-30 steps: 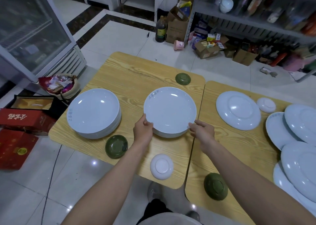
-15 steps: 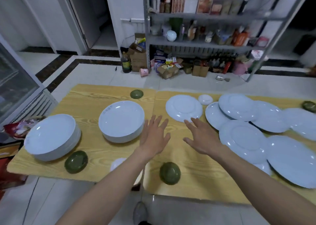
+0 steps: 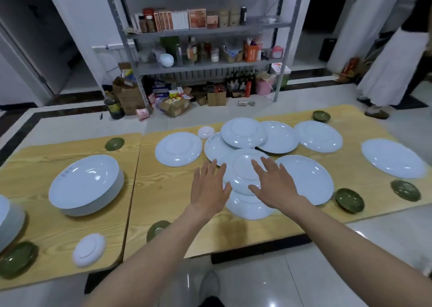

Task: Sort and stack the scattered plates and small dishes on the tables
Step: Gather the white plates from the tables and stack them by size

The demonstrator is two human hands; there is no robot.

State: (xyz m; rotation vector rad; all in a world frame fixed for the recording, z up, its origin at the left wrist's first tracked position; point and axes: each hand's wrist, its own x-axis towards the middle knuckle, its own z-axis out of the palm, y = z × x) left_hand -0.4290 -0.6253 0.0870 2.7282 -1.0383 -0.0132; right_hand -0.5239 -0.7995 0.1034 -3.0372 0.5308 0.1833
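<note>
Pale-blue round ceramic plate (image 3: pixel 240 174) lies face down atop a lower plate (image 3: pixel 247 208) on the yellow wooden table (image 3: pixel 163 190). My left hand (image 3: pixel 209 187) and right hand (image 3: pixel 272 186) are spread wide, empty; I should grip opposite rims evenly

Left stack (image 3: pixel 9 220): your frame's left edge cuts it.
Green dish (image 3: pixel 156 229): your left forearm (image 3: pixel 149 257) hides half.
Shelf boxes (image 3: pixel 177 20): labels too blurred to read.
</note>
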